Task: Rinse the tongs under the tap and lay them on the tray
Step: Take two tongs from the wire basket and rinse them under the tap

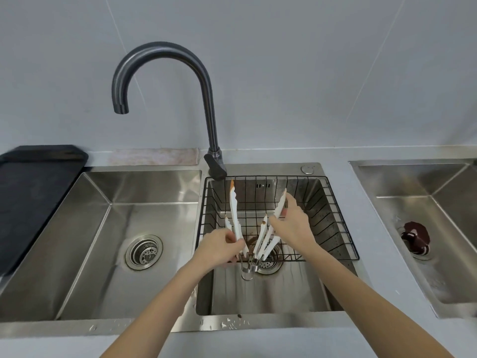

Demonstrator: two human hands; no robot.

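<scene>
Pale counter (374, 301) carries three steel basins. Left basin (90, 228) largest, drain strainer (144, 251) in its floor. Middle basin (271, 293) holds a black wire basket (333, 215) across its far half. Right basin (426, 228) partly cut by the frame edge, with a dark brown stopper (416, 237) over its drain. Black tray (31, 197) sits on the counter at far left, touching the left basin's rim. One dark gooseneck tap (165, 73) rises from between the left and middle basins; spout mouth hangs over the left basin, no water visible. Folded cloth (154, 156) lies flat behind the left basin. Small round button (307, 169) on the middle basin's back rim.

Two pairs of white tongs, tips stained orange-brown, both over the middle basin in front of the basket. Left tongs (233, 210) stand nearly upright, arms spread; left hand (219, 245) closed round them near the hinge end. Right tongs (269, 233) lean right, arms splayed; right hand (291, 223) pinches the upper arm with thumb and fingers. Metal hinge ends of both pairs meet low, just above the middle drain (271, 263), partly hiding it. Basket wires cross behind the tong tips. Water drops on the front rim.
</scene>
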